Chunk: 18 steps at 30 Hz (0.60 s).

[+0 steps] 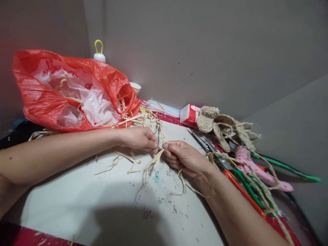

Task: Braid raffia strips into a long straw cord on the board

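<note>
Between my two hands runs a braid of pale straw-like strips (161, 131), its finished length lying away from me toward the back of the white board (77, 201). My left hand (140, 138) pinches strands at the near end of the braid. Close beside it, almost touching, my right hand (181, 156) pinches the same end between thumb and forefinger, the other fingers curled. Loose strand ends (153, 163) hang below the fingertips onto the board. More strands trail from under my right hand.
A red plastic bag (33, 92) with straw strips stands at the back left. A white cup (135, 87) is behind it. To the right lie scissors (202, 141), a pink-handled tool (266, 177), a red-and-white box (188, 114), coiled woven pieces (206, 119) and a long braided cord (271, 201).
</note>
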Each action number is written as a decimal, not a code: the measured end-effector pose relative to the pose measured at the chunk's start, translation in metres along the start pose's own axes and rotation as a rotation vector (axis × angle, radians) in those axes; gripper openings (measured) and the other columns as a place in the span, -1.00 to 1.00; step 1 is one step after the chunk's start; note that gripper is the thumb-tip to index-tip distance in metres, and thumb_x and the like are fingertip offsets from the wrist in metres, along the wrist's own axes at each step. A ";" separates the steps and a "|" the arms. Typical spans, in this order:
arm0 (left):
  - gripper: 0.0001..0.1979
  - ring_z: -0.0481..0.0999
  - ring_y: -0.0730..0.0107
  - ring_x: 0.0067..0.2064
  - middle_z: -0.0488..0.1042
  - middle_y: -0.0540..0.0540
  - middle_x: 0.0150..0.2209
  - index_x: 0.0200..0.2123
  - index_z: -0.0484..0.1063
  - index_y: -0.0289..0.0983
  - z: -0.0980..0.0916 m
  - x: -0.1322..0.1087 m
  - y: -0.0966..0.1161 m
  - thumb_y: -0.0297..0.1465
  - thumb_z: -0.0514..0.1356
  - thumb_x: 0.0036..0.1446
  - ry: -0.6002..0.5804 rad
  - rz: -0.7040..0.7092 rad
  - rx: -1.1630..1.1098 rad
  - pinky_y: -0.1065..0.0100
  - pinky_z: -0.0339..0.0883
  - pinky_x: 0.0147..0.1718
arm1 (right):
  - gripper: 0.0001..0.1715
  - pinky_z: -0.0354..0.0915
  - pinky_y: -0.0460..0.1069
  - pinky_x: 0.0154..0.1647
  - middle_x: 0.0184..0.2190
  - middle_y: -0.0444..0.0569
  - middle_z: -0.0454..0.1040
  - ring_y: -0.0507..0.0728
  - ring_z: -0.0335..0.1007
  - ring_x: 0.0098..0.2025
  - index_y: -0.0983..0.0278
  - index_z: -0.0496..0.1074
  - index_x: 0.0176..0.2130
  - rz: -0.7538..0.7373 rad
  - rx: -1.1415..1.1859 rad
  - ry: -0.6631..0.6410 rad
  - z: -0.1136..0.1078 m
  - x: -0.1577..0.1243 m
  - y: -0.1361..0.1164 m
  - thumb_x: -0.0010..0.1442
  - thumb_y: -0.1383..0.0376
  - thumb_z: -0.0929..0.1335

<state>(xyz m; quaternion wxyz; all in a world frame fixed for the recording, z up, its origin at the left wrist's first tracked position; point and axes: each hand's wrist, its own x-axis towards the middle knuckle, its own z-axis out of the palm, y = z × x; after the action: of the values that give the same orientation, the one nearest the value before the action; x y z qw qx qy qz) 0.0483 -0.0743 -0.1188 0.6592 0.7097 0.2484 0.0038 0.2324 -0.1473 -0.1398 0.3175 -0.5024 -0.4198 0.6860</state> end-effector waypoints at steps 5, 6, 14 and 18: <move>-0.79 0.00 0.58 -0.68 0.08 0.11 -0.71 -0.45 0.45 -0.32 -0.025 -0.006 0.016 -0.33 0.12 0.11 0.044 -0.025 0.229 0.47 -0.15 -0.68 | -0.57 -0.31 -0.17 -0.75 -0.79 -0.32 -0.03 -0.13 -0.30 -0.73 0.27 0.14 -0.67 -0.017 0.039 -0.046 -0.003 -0.001 -0.002 0.10 0.19 0.32; -0.80 0.00 0.58 -0.67 0.09 0.10 -0.71 -0.47 0.45 -0.32 -0.029 -0.008 0.020 -0.33 0.13 0.09 0.056 -0.028 0.271 0.47 -0.13 -0.66 | -0.58 -0.31 -0.18 -0.75 -0.79 -0.32 -0.03 -0.13 -0.30 -0.73 0.27 0.14 -0.66 -0.019 0.046 -0.053 -0.004 -0.001 -0.003 0.10 0.19 0.32; -0.81 0.08 0.54 -0.63 0.17 0.06 -0.68 -0.62 0.34 -0.29 -0.046 -0.035 0.059 -0.41 0.14 0.01 0.147 -0.131 0.556 0.46 -0.05 -0.60 | -0.59 -0.35 -0.18 -0.76 -0.78 -0.32 -0.03 -0.13 -0.34 -0.72 0.28 0.14 -0.67 -0.031 0.090 -0.130 -0.005 0.000 -0.004 0.10 0.22 0.31; -0.78 0.05 0.53 -0.65 0.16 0.05 -0.67 -0.59 0.32 -0.28 -0.053 -0.048 0.072 -0.36 0.08 0.06 0.184 -0.231 0.648 0.44 -0.08 -0.63 | -0.59 -0.36 -0.18 -0.75 -0.78 -0.33 -0.04 -0.14 -0.34 -0.72 0.28 0.13 -0.66 -0.021 0.103 -0.134 -0.005 -0.001 -0.005 0.10 0.21 0.31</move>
<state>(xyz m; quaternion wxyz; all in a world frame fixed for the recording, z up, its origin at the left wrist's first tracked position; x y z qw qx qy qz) 0.0139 -0.0425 -0.0288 0.3706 0.8459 0.3738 -0.0860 0.2376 -0.1443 -0.1359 0.3214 -0.4340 -0.4097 0.7352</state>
